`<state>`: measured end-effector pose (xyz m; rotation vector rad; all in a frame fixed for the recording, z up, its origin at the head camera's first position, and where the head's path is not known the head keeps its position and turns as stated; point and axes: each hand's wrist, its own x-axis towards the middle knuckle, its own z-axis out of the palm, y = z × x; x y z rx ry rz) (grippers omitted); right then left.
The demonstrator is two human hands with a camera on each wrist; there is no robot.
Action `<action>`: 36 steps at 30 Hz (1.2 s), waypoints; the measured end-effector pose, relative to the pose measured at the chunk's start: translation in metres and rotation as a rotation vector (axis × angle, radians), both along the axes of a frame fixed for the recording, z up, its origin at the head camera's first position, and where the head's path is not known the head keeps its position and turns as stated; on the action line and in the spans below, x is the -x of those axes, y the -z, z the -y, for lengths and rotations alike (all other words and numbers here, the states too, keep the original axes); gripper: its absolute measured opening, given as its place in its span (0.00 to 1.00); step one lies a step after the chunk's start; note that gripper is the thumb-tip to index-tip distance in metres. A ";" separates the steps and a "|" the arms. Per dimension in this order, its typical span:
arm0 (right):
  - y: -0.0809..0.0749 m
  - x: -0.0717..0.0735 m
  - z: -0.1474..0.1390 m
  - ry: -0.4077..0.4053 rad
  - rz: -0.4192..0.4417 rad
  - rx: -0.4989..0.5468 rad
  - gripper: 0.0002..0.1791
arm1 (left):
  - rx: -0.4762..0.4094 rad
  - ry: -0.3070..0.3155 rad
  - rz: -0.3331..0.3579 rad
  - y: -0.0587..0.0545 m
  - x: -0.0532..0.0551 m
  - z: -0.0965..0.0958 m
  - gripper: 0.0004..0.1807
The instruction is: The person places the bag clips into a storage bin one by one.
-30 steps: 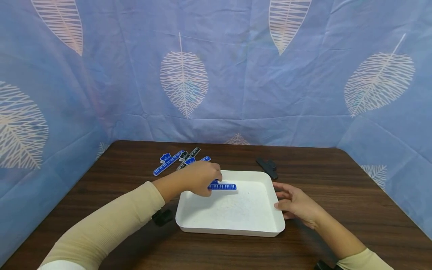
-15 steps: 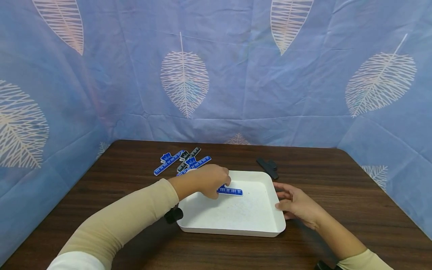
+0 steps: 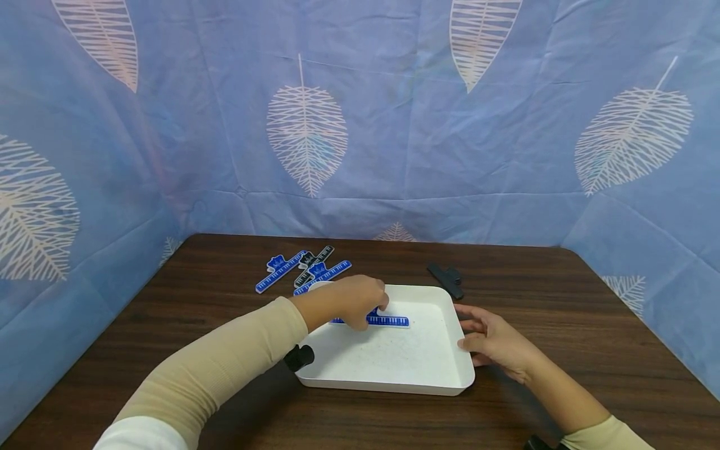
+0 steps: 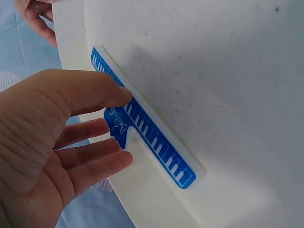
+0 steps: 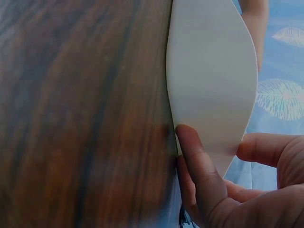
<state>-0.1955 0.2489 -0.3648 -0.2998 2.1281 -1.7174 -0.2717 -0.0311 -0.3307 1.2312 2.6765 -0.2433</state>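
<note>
My left hand (image 3: 354,302) reaches into the white tray (image 3: 394,365) and pinches a blue piano-key clip (image 3: 388,321) at the tray's floor. In the left wrist view, the thumb lies on the strip of this clip (image 4: 164,152); the forefinger and middle finger reach behind its crown-shaped handle. At the tray's right side, my right hand (image 3: 495,342) holds the wall. The right wrist view shows the thumb against the rim and fingers along the outer wall of the tray (image 5: 213,71). Part of the clip is hidden behind the left hand in the head view.
Behind the tray's left corner lie two blue clips (image 3: 281,270) and a black piano-key clip (image 3: 322,256), close together. A plain black clip (image 3: 445,280) lies beyond the right back corner. All rest on the dark wooden table (image 3: 534,281), with blue leaf-patterned cloth around it.
My left hand has moved right and slightly toward me, lowering the blue clip into the tray. More of the clips behind now shows. The right hand has stayed at the tray's side.
</note>
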 end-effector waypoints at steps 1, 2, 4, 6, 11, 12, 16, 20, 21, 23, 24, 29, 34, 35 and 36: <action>0.000 0.000 0.000 0.000 0.000 0.000 0.44 | -0.002 0.003 -0.003 -0.001 0.000 0.000 0.23; 0.000 0.000 0.000 0.001 -0.001 -0.001 0.44 | -0.004 0.008 -0.006 -0.001 0.000 0.001 0.23; 0.001 0.000 0.000 0.001 -0.002 -0.001 0.44 | -0.009 0.017 -0.013 -0.003 0.000 0.001 0.23; 0.001 0.000 0.000 0.002 -0.003 -0.001 0.44 | -0.011 0.030 -0.027 -0.004 0.000 0.002 0.23; 0.001 0.000 0.001 0.009 0.000 -0.011 0.44 | -0.022 0.040 -0.044 -0.007 -0.002 0.003 0.24; 0.001 0.000 0.001 0.010 0.002 -0.013 0.43 | -0.025 0.039 -0.044 -0.007 -0.003 0.003 0.24; 0.000 0.000 0.002 0.009 0.005 -0.013 0.43 | -0.036 0.047 -0.051 -0.010 -0.008 0.004 0.23; 0.001 0.000 0.001 0.006 -0.001 -0.010 0.44 | -0.047 0.080 -0.084 -0.013 -0.013 0.004 0.22; 0.001 0.000 0.002 0.006 -0.003 -0.009 0.44 | -0.051 0.087 -0.094 -0.013 -0.015 0.004 0.22; 0.002 0.000 0.001 0.005 -0.003 -0.006 0.44 | -0.067 0.094 -0.105 -0.015 -0.017 0.005 0.21; 0.002 0.000 0.001 0.004 -0.003 -0.003 0.44 | -0.075 0.095 -0.108 -0.015 -0.018 0.005 0.21; 0.003 0.000 0.001 -0.003 -0.004 -0.007 0.44 | -0.106 0.103 -0.132 -0.019 -0.022 0.011 0.19; 0.003 0.000 0.000 -0.009 -0.006 -0.018 0.44 | -0.148 0.121 -0.184 -0.025 -0.027 0.021 0.18; 0.003 0.000 0.000 -0.009 -0.005 -0.018 0.44 | -0.159 0.121 -0.189 -0.026 -0.028 0.023 0.18; 0.002 0.000 0.000 -0.009 -0.005 -0.018 0.44 | -0.170 0.121 -0.195 -0.027 -0.029 0.025 0.18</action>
